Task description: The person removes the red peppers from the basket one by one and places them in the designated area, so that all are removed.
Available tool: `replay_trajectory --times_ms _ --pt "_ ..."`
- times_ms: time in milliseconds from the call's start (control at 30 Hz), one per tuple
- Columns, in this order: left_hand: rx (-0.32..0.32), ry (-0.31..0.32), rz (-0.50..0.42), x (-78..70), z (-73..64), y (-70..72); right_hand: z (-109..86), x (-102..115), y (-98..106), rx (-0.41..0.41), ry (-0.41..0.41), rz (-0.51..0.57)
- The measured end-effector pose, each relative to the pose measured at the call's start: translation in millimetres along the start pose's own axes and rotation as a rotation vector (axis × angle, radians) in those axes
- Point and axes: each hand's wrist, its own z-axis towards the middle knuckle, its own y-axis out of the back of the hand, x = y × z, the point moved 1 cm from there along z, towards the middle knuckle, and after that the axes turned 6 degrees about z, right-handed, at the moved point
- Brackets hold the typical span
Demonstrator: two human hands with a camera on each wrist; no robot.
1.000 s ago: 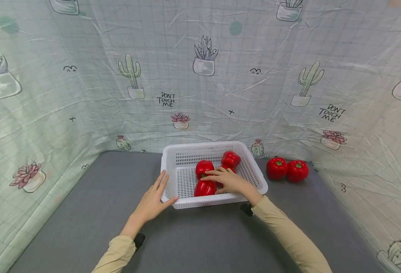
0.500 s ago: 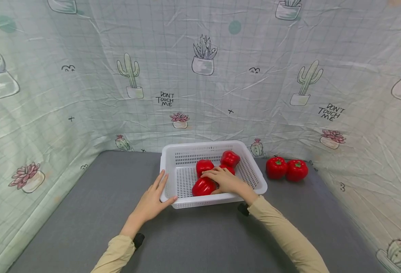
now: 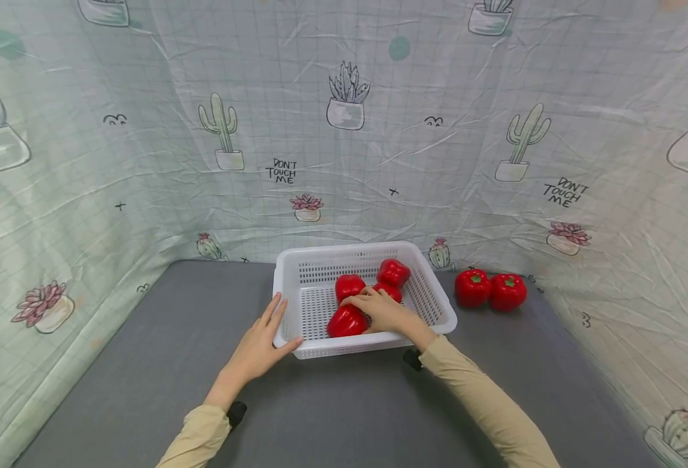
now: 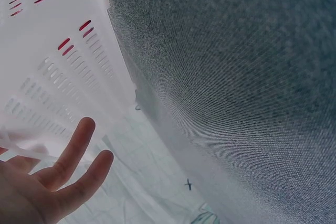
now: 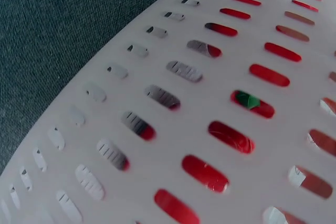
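A white slotted plastic basket stands on the table with several red bell peppers inside. My right hand reaches over its front rim, fingers and thumb curled round the nearest bell pepper, which lies tilted by the front wall. Behind that hand are another bell pepper and one in the back right corner. My left hand rests at the front left corner with fingers spread and thumb along the rim; two straight fingers show outside the wall in the left wrist view. Red pepper shows through slots in the right wrist view.
Two more red bell peppers stand side by side on the grey table, right of the basket. A cloth printed with cacti hangs close behind the basket and along both sides.
My right hand has shifted slightly left, and the front bell pepper has turned and moved left with it; its stem no longer shows. My left hand stays at the basket corner.
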Motion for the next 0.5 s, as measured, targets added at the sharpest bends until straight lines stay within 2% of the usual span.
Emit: replay_trajectory --times_ms 367,500 --pt "-0.013 -0.007 -0.007 0.6 0.2 -0.2 2.6 -2.4 -0.6 -0.031 0.030 0.002" --pt "-0.007 -0.004 -0.010 2.0 0.3 -1.8 1.5 -2.4 1.9 -0.038 0.005 0.032"
